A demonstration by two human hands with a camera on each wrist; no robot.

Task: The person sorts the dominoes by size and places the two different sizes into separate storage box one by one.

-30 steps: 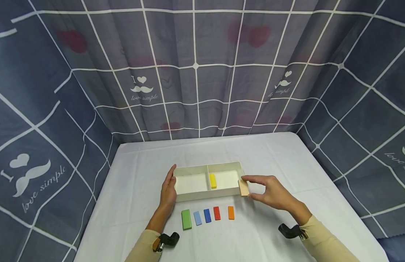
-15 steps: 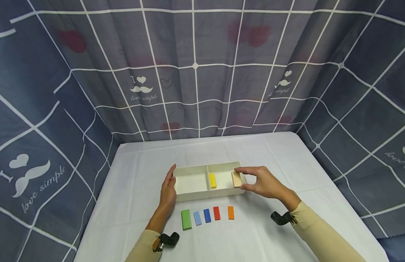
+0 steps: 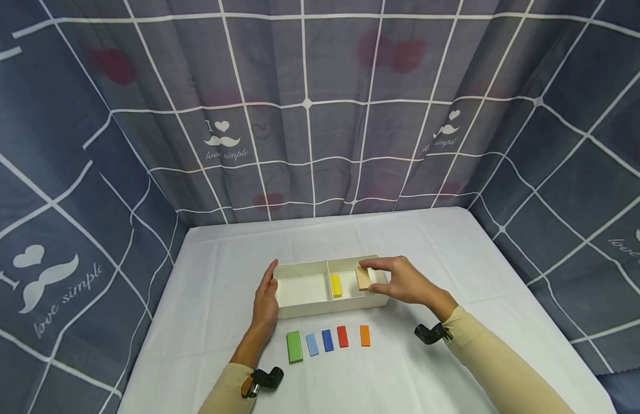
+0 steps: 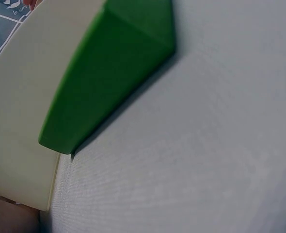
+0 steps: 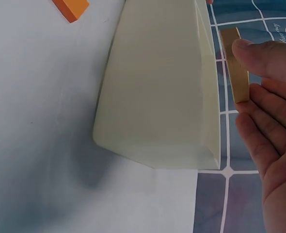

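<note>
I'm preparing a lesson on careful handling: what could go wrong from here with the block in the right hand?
The wooden block, pinched by the right hand above the box's rim, might slip and land askew.
Lowered too far left, it could knock the yellow block already in the right compartment.
The right hand might bump the box, perhaps shifting it despite the left hand at its other end.

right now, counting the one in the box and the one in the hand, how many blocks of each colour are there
Tan block: 1
Yellow block: 1
Green block: 1
Light blue block: 1
Dark blue block: 1
Red block: 1
Orange block: 1
Total: 7
</note>
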